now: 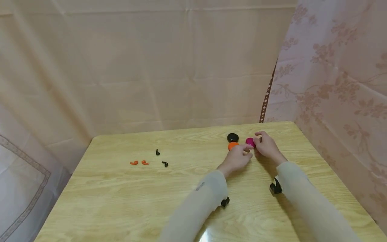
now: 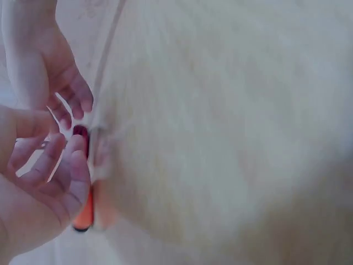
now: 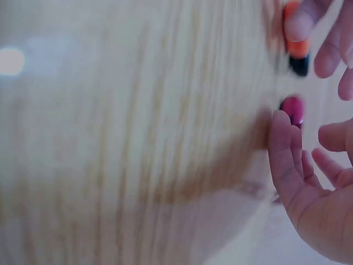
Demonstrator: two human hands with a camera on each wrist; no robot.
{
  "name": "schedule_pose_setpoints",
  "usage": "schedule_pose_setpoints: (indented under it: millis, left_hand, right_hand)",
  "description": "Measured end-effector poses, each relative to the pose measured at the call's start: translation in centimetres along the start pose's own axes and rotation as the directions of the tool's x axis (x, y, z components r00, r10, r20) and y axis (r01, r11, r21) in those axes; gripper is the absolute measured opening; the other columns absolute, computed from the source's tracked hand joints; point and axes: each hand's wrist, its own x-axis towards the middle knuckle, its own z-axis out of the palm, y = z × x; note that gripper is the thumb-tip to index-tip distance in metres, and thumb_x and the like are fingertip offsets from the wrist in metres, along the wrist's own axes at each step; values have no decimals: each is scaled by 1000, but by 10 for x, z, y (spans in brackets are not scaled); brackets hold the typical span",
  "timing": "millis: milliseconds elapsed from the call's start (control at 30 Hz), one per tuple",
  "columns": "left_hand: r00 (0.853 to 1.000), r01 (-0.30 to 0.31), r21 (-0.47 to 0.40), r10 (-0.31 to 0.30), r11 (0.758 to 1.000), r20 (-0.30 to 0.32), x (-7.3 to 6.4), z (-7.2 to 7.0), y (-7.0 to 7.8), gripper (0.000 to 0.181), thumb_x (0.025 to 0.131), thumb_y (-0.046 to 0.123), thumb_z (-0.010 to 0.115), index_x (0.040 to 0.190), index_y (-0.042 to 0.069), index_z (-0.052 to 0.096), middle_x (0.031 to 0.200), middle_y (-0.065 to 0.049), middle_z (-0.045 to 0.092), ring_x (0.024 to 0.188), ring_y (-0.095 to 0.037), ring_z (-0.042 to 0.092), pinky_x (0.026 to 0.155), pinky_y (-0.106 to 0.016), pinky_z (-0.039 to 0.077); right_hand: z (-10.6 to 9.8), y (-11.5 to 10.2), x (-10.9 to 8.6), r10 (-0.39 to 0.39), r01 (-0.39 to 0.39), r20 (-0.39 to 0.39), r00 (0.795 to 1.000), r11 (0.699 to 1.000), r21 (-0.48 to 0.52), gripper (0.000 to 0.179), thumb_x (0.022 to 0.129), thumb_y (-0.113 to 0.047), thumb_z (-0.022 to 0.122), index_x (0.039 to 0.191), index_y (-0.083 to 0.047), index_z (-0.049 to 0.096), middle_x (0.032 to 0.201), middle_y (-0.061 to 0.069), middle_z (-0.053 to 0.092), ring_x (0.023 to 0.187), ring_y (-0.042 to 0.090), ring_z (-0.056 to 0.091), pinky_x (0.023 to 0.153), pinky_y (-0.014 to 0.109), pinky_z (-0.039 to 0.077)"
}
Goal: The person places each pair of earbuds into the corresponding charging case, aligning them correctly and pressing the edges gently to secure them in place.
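Observation:
A magenta round case [image 1: 250,142] lies on the table toward the far right, between my two hands. My right hand [image 1: 268,146] is at its right side, fingertips right at the edge, fingers loosely bent in the right wrist view. From the near side, my left hand [image 1: 237,157] reaches in, its fingertips beside the magenta case and overlapping an orange round case [image 1: 232,145]. A black round case [image 1: 232,137] lies just behind the orange one. In the left wrist view, the left hand's fingers are loosely bent and partly hide the cases.
Farther left on the wooden table [image 1: 121,198] lie two orange earbuds [image 1: 134,162] side by side and two black earbuds [image 1: 164,164]. A beige curtain [image 1: 151,67] hangs behind the far edge, and a floral cloth [image 1: 341,77] hangs on the right.

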Motion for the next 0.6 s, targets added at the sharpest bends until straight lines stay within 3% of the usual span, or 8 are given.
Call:
schedule_pose_setpoints:
  millis: [100,233,433,533,600]
  left_hand:
    - [996,-11,-14,9,1000,-92,0,-13,-2,23,98,12,64,120,8,72,100,2,69,85,-8,63,76,-23,51]
    - [981,67,2,-66,998,-182,0,-30,-8,24,96,9,65,119,7,69,102,-3,69,89,-13,62,80,-26,50]
    - [968,210,-34,-213,977,-136,-1,-38,-17,37,99,14,63,135,2,60,122,-11,64,109,-22,62,95,-34,51]
    - [964,236,-53,-240,970,-113,-2,-40,-21,42,101,14,59,140,1,55,131,-13,62,119,-24,59,101,-36,48]
    - [969,226,-51,-230,973,-90,-4,-41,-24,37,102,13,57,136,-1,58,128,-16,64,116,-25,61,100,-36,48]
  right_hand:
    - [1,-13,-6,-81,79,-29,996,996,-41,39,104,-13,54,134,12,49,93,21,61,64,19,58,56,31,49]
    - [7,-34,-11,-111,112,65,992,994,-19,38,103,-12,58,132,11,51,87,17,61,57,20,59,52,35,53]
    - [22,-47,-9,-57,65,261,964,998,-23,46,105,-14,53,140,14,44,94,20,64,57,22,62,53,34,54]
    - [30,-46,-8,-18,24,291,957,999,-20,45,106,-14,51,141,12,44,86,16,63,55,20,61,52,32,54]
    - [35,-44,-8,-5,12,298,955,1000,-23,43,106,-15,51,140,10,45,82,13,61,54,19,60,52,31,53]
